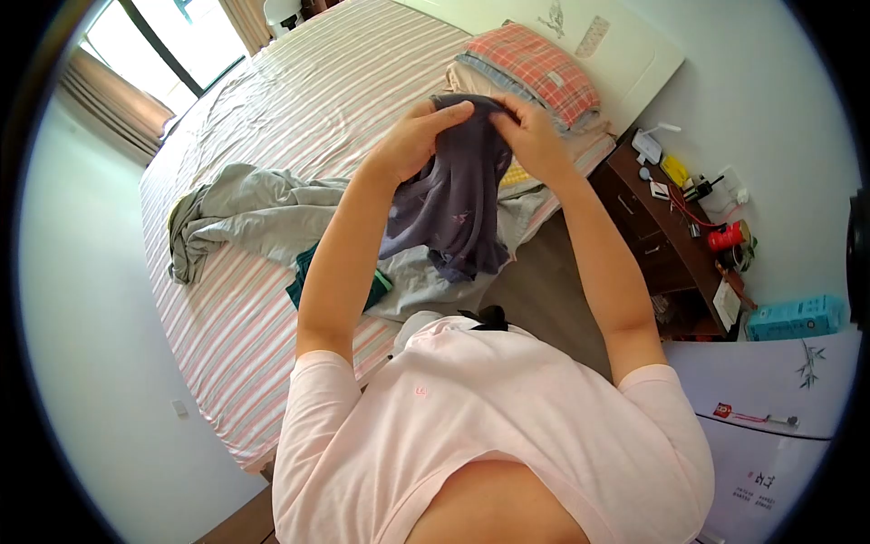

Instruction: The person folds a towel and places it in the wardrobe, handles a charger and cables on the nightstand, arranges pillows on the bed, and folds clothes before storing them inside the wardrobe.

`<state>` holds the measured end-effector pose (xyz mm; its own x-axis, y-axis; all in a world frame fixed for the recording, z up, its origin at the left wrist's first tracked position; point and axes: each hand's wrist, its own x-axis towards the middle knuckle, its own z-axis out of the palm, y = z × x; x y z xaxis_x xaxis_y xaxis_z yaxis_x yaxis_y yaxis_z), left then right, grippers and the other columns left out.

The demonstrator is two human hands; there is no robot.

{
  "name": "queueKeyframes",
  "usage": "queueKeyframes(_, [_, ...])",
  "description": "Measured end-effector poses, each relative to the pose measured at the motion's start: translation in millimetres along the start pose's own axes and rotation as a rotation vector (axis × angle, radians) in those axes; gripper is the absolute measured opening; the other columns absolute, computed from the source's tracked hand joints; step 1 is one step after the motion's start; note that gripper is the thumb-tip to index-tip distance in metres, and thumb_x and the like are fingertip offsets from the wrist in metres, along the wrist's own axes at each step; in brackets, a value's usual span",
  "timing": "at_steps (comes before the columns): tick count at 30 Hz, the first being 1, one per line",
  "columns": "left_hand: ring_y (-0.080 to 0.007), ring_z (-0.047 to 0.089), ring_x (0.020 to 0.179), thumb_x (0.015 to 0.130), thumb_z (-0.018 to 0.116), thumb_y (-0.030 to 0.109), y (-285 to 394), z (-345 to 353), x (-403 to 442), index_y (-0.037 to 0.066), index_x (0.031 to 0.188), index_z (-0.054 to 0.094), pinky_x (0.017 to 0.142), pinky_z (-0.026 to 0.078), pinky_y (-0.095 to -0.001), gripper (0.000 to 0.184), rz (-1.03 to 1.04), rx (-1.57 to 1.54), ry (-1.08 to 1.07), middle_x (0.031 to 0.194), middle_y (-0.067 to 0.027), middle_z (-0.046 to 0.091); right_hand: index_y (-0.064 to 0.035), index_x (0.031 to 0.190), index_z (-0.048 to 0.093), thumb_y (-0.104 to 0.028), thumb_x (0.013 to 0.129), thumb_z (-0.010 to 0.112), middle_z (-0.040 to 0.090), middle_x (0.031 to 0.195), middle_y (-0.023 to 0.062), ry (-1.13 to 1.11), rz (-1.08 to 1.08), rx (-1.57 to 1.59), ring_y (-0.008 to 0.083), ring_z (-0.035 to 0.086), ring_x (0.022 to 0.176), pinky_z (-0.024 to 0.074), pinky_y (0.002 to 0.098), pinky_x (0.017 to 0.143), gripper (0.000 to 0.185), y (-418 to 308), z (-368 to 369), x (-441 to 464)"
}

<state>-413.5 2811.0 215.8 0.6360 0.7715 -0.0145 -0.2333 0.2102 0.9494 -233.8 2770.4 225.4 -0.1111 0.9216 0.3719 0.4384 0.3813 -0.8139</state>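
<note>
Held up in front of me is a dark purple-grey piece of clothing (458, 195) with small pink marks; its exact kind I cannot make out. My left hand (412, 136) grips its upper edge on one side, the thumb lying over the cloth. On the other side my right hand (530, 134) pinches the same edge. The cloth hangs in loose folds between and below both hands. Behind it, a crumpled grey-green blanket (263, 208) lies on the bed. A folded dark teal cloth (376, 288) is partly hidden behind my left forearm.
The bed (362, 68) has a striped sheet and a red plaid pillow (535, 72) by the headboard (648, 54). Right of it stands a dark wooden cabinet (648, 222) with small items on top. A blue box (793, 317) sits on the white fridge (770, 381).
</note>
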Motion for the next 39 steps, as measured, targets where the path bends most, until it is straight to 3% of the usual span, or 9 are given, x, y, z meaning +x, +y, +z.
queueKeyframes(2, [-0.0119, 0.059, 0.081, 0.087, 0.055, 0.022, -10, -3, -3, -0.002, 0.104, 0.054, 0.072, 0.048, -0.0246, 0.03, 0.014, -0.023, 0.07, 0.095, -0.0068, 0.06, -0.0024, 0.097, 0.059, -0.016, 0.083, 0.053, 0.061, 0.077, 0.0126, 0.099, -0.009, -0.044, 0.0217, 0.059, 0.074, 0.0441, 0.0294, 0.068, 0.02, -3, -1, 8])
queueKeyframes(4, [-0.013, 0.059, 0.084, 0.085, 0.056, 0.028, -21, 3, -13, -0.001, 0.11, 0.051, 0.072, 0.047, -0.0271, 0.038, -0.057, 0.549, 0.067, 0.094, -0.0048, 0.061, -0.003, 0.089, 0.06, -0.015, 0.086, 0.049, 0.057, 0.07, 0.0024, 0.059, -0.065, -0.208, 0.0095, 0.053, 0.067, 0.0427, 0.0241, 0.066, 0.017, -14, -13, 21])
queueKeyframes(5, [-0.018, 0.059, 0.086, 0.082, 0.056, 0.043, -85, -39, 11, 0.002, 0.108, 0.056, 0.072, 0.045, -0.0293, 0.048, 0.064, 0.629, -0.024, 0.09, -0.007, 0.062, -0.003, 0.089, 0.06, -0.015, 0.086, 0.049, 0.057, 0.07, 0.0024, 0.055, -0.07, -0.21, 0.0095, 0.053, 0.067, 0.0427, 0.0241, 0.066, 0.017, -24, -19, 25])
queueKeyframes(7, [-0.0232, 0.058, 0.088, 0.077, 0.053, 0.057, -54, -18, -20, 0.004, 0.1, 0.063, 0.075, 0.044, -0.0324, 0.059, -0.357, 1.269, -0.012, 0.085, -0.0122, 0.063, -0.0042, 0.089, 0.061, -0.017, 0.087, 0.047, 0.06, 0.073, 0.0025, 0.153, -0.117, -0.311, 0.0097, 0.055, 0.07, 0.0427, 0.0244, 0.067, 0.019, -42, -32, 33])
queueKeyframes(11, [-0.026, 0.056, 0.087, 0.07, 0.054, 0.061, -63, -61, -37, 0.01, 0.083, 0.068, 0.08, 0.039, -0.0406, 0.055, -0.256, 1.846, 0.088, 0.082, -0.0113, 0.063, -0.0049, 0.089, 0.062, -0.019, 0.088, 0.047, 0.063, 0.078, 0.0036, 0.251, -0.261, -0.306, 0.0104, 0.057, 0.074, 0.0424, 0.0239, 0.07, 0.02, -30, -72, 56])
queueKeyframes(15, [-0.0298, 0.057, 0.086, 0.071, 0.064, 0.041, -21, -97, -46, 0.008, 0.083, 0.066, 0.075, 0.045, -0.0392, 0.035, 0.346, 1.771, 0.425, 0.078, -0.0148, 0.062, -0.0053, 0.089, 0.064, -0.029, 0.082, 0.055, 0.064, 0.081, 0.0096, 0.21, -0.262, -0.473, 0.019, 0.061, 0.077, 0.0446, 0.0289, 0.073, 0.026, -8, -107, 62])
queueKeyframes(23, [-0.0145, 0.059, 0.067, 0.072, 0.068, 0.033, 47, -88, -51, 0.002, 0.09, 0.065, 0.063, 0.045, -0.0259, 0.036, 0.196, 0.974, 0.702, 0.074, -0.0076, 0.065, -0.0039, 0.083, 0.062, -0.025, 0.078, 0.063, 0.058, 0.073, -0.0024, -0.285, 0.154, -0.317, 0.0055, 0.053, 0.069, 0.0412, 0.0204, 0.066, 0.021, -16, -145, 41])
queueKeyframes(33, [-0.0276, 0.059, 0.085, 0.065, 0.07, 0.024, 50, -78, -41, 0.004, 0.09, 0.064, 0.076, 0.045, -0.0353, 0.032, 0.087, 1.613, 0.691, 0.084, -0.0146, 0.063, -0.0052, 0.086, 0.061, -0.015, 0.079, 0.06, 0.058, 0.075, -0.002, -0.204, 0.021, -0.041, 0.0047, 0.052, 0.07, 0.042, 0.0193, 0.065, 0.012, -42, -122, 30])
queueKeyframes(39, [-0.0179, 0.054, 0.072, 0.076, 0.06, 0.016, 54, -95, -55, 0.005, 0.082, 0.062, 0.069, 0.043, -0.0292, 0.013, 0.446, 1.204, 0.704, 0.072, -0.0023, 0.054, -0.0043, 0.086, 0.061, -0.013, 0.079, 0.059, 0.058, 0.075, -0.0028, -0.36, 0.105, -0.023, 0.0036, 0.053, 0.069, 0.0417, 0.0174, 0.066, 0.011, -62, -141, 19])
